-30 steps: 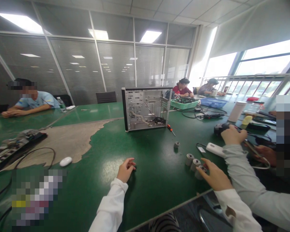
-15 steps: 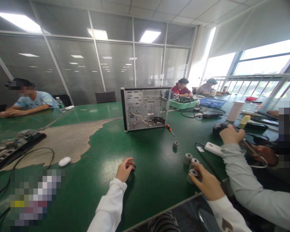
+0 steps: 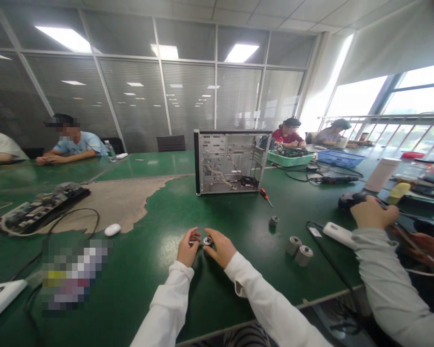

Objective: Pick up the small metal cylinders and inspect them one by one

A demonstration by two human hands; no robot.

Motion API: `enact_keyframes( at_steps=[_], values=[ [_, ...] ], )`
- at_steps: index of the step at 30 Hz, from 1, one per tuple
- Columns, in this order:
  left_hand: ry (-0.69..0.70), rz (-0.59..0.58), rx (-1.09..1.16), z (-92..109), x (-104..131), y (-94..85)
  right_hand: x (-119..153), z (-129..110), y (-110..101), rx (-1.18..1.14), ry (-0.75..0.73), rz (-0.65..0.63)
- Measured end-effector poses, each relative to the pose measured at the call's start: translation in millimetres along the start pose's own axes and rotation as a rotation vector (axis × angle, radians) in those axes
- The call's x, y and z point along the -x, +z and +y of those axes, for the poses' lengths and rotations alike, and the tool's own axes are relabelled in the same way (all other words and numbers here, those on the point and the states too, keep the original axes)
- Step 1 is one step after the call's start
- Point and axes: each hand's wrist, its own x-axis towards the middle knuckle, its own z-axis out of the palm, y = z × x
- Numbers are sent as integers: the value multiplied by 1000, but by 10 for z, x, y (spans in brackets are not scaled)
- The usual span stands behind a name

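My right hand (image 3: 221,249) grips a short silver metal cylinder (image 3: 207,240), its round end with a dark centre facing up. The cylinder is between thumb and fingers, just above or on the green table. Close beside it on the left, my left hand (image 3: 188,248) has loosely curved fingers, apart from the thumb and facing the cylinder. Two similar cylinders, one (image 3: 293,245) and another (image 3: 304,256), stand together on the right. A smaller metal cylinder (image 3: 274,221) sits farther back.
Behind my hands stands an open computer case (image 3: 231,161), with an orange-handled screwdriver (image 3: 266,197) by its corner. A co-worker's hand (image 3: 372,213) and sleeve are at the right, near a white power bank (image 3: 339,234). A white mouse-shaped object (image 3: 112,230) and circuit-board strip (image 3: 43,207) lie left.
My right hand has taken one cylinder from the group of three and carried it left, beside my left hand. The view has swung a little to the left.
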Motion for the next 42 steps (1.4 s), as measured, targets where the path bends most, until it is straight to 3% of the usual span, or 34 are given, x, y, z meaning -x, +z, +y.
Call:
enact_keyframes(
  at_steps=[3,9,16,22,27,37,42],
  values=[
    [43,68,-66,33,1,-60,-140,227,221,-275,87,123],
    [286,-26,-281,120,-2,-29,-213,652,304,-742,442,241],
    [306,-10,-417,92,12,-37,-293,737,301,-720,442,234],
    [283,2,-391,59,30,-53,-305,751,308,-702,435,209],
    [223,21,-248,86,28,-25,-296,724,300,-661,449,168],
    [-277,162,472,74,-14,66,-283,683,275,-671,442,166],
    [-376,136,777,109,8,85,-256,549,252,-709,359,87]
  ],
)
